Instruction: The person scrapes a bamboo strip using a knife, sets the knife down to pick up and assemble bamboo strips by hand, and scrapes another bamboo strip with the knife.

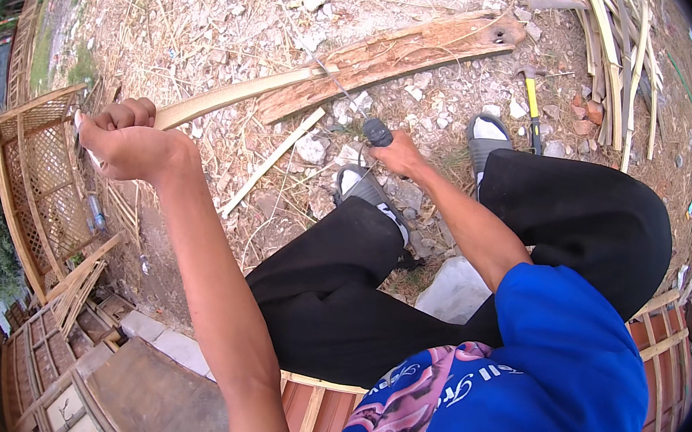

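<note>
Wooden strip point(235, 99): lay over a weathered plank point(416, 52)
Left hand point(137, 141): fingers gripped the strip
Right hand point(402, 152): fingers clasped a dark-handled tool point(378, 133), shaft across the strip
Strip's progress: looked positioned, seemingly unsevered

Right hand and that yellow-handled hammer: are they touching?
Apart. The head view shows the hammer lying to the right of the right hand, with a grey sandal in the gap between them.
</note>
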Demonstrator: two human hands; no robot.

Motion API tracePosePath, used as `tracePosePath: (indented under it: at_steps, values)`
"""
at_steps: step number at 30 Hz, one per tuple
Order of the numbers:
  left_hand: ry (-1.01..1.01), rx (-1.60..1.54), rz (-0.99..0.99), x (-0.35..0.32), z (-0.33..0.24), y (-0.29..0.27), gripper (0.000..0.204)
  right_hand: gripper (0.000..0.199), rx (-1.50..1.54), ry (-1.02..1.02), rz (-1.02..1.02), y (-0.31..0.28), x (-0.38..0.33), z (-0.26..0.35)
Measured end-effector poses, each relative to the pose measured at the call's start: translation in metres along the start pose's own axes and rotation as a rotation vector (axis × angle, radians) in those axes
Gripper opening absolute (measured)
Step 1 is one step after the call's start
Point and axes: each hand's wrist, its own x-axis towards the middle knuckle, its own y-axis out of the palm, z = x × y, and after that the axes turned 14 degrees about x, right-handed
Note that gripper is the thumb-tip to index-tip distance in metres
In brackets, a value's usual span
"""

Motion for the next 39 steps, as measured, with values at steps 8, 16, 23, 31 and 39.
tracePosePath:
  at_steps: [8,16,23,31,39]
  values:
    - [0.005,0.010,0.013,0.005,0.002,0.000,0.036,0.033,0.154,-0.392,0.075,0.058,-0.041,0.034]
    - [-0.029,-0.023,0.002,0.009,0.006,0.000,0.036,0.036,-0.029,-0.161,-0.065,-0.003,0.016,-0.031]
    - [-0.012,-0.001,-0.009,0.005,0.005,0.003,0.036,0.032,0.038,-0.014,-0.048,0.019,-0.001,-0.017]
    - [0.001,-0.016,0.016,0.007,0.001,0.002,0.036,0.042,-0.052,-0.400,0.133,0.019,-0.017,0.019]
    - [0.018,-0.005,-0.014,0.005,0.000,0.002,0.035,0.034,-0.035,0.113,0.030,-0.029,0.022,-0.043]
